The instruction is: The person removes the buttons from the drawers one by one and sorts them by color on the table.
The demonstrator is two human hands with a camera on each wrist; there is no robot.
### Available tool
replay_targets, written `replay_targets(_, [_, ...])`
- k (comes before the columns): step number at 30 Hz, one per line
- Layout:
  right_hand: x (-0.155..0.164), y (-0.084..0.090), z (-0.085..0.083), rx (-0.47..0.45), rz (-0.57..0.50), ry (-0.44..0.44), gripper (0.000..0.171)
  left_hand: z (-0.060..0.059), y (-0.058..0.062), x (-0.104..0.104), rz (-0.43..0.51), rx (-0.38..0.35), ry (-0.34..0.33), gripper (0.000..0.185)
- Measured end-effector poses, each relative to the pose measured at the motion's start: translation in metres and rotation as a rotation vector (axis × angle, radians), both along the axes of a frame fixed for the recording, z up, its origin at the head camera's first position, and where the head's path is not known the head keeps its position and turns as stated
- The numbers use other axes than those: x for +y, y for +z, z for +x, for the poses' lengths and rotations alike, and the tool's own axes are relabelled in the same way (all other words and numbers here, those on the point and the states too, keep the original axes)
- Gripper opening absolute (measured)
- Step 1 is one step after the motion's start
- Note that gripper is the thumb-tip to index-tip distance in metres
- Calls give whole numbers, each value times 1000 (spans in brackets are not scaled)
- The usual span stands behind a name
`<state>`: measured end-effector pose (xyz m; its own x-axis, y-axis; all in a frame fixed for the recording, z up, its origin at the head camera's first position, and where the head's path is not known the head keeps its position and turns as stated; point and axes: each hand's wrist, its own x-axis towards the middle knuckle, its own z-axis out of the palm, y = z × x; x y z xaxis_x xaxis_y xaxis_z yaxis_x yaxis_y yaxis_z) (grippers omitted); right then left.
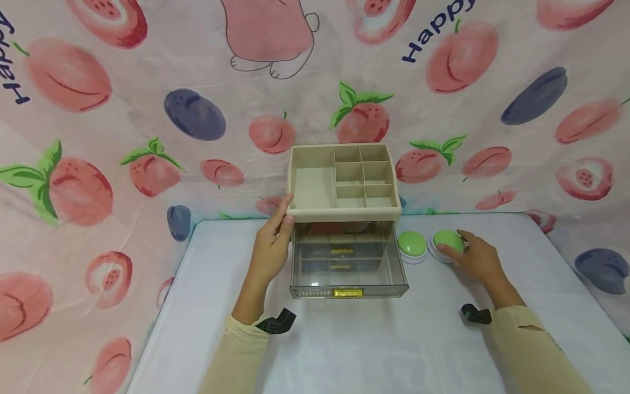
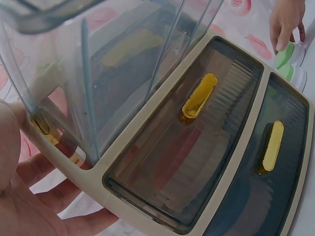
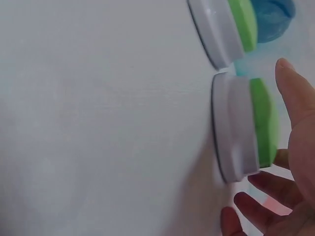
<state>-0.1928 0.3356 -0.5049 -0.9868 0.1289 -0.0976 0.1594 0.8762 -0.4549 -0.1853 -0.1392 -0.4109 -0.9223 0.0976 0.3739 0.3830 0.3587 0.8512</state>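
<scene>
A cream desk organizer (image 1: 344, 215) stands at the back of the table, with an open compartment tray on top and clear drawers below. Its top drawer (image 1: 349, 279), with a gold handle, is pulled out. My left hand (image 1: 270, 246) holds the organizer's left side, thumb at the front; in the left wrist view its fingers (image 2: 54, 196) reach round the cream frame. My right hand (image 1: 479, 260) is spread around a round green-topped, white-based push light or button (image 1: 448, 241). The right wrist view shows the thumb (image 3: 293, 91) apart from the green top (image 3: 265, 123), fingers close to its rim.
A second green-topped round piece (image 1: 412, 244) sits between the organizer and my right hand. Lower drawers (image 2: 246, 196) with gold handles are closed. Fruit-printed cloth (image 1: 197, 115) hangs behind the white table (image 1: 384, 350). A black wrist device (image 1: 278, 322) sits at each sleeve.
</scene>
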Motion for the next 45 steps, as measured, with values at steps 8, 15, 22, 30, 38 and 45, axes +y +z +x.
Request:
replay_targets(8, [-4,19,14,88,-27,23,90,0,0,-1,-6,-2,11,47])
replay_targets(15, [-19,41,26,166,-85,68,81,1,0,-2,-5,2,13,47])
replay_targets(22, [-47,71,43,207,-175,135,72,1,0,-2,-3,8,11,48])
replay_targets(30, [-83,101,65,213,-272,213,63,0,-1,-1,-1,10,1,48])
replay_targets(38, [-106,128,83,325,-349,316,51,0,0,0,-2,13,3,48])
replay_targets(45, [-130,154,99,462,-417,397,48,-1,1,1,-11,11,9,48])
